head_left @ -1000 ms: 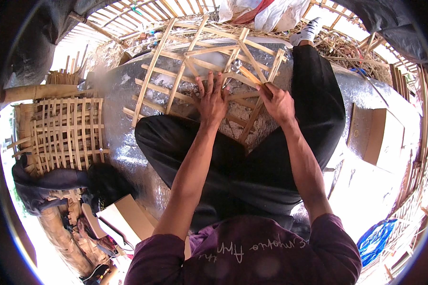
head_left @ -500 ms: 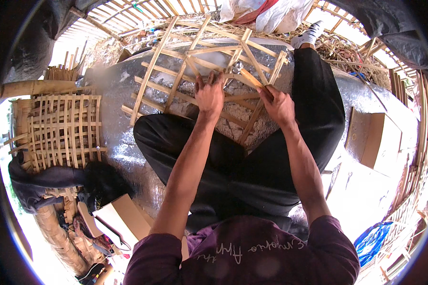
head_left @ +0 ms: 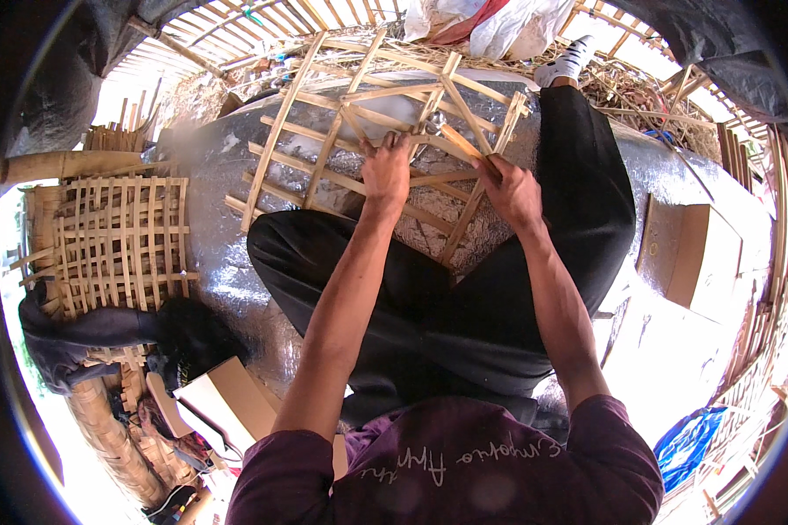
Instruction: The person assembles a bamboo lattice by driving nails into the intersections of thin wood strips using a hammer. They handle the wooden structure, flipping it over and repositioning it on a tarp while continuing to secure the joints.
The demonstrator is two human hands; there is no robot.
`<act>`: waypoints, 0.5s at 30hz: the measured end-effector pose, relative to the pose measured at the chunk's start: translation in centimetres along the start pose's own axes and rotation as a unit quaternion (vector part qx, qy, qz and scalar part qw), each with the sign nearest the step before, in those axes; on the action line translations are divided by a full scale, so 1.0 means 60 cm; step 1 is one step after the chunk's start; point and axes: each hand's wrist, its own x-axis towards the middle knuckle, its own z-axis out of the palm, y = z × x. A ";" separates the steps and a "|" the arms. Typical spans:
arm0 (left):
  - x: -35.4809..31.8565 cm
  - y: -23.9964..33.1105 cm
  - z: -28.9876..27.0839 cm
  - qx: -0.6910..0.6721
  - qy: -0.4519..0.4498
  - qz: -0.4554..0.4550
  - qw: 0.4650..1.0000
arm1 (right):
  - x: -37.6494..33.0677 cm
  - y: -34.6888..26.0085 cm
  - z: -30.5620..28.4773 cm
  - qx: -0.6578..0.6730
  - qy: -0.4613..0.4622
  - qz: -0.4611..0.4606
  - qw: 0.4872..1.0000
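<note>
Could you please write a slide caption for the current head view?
Seated person's left hand on a slatted lattice, right hand holding a hammer.

This looks like a rough bamboo shed doubling as a workshop. A silver sheet (head_left: 219, 241) is spread across the middle; beyond its far edge lie loose straw (head_left: 617, 94) and a slatted wall (head_left: 228, 33) with daylight between the slats. Left of the sheet is a woven panel (head_left: 123, 236), toward its right end a cardboard box (head_left: 690, 252), and over its centre a wooden lattice (head_left: 321, 157).
</note>
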 end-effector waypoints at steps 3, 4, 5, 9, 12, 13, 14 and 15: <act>-0.002 0.009 -0.014 -0.017 -0.013 -0.023 0.999 | 0.000 0.000 -0.002 -0.006 -0.001 0.003 1.000; -0.002 0.007 -0.015 -0.027 -0.015 -0.020 0.999 | 0.000 0.000 -0.002 -0.003 -0.004 0.006 1.000; -0.002 0.003 -0.017 -0.036 -0.016 -0.017 0.999 | 0.000 0.000 -0.001 -0.001 -0.007 0.008 1.000; 0.006 0.002 -0.023 -0.065 -0.006 -0.038 0.997 | 0.001 0.003 0.004 -0.004 -0.001 0.004 1.000; 0.014 0.017 -0.043 -0.082 -0.084 -0.087 0.989 | 0.001 0.000 0.001 -0.002 -0.008 0.013 1.000; 0.011 0.014 -0.038 -0.064 -0.066 -0.069 0.993 | 0.001 -0.001 0.001 -0.003 -0.006 0.012 1.000; 0.007 0.010 -0.029 -0.046 -0.047 -0.052 0.996 | 0.002 -0.001 0.002 -0.003 -0.003 0.012 1.000; 0.007 0.011 -0.028 -0.029 -0.029 -0.034 0.999 | 0.002 0.000 0.002 -0.005 0.000 0.013 1.000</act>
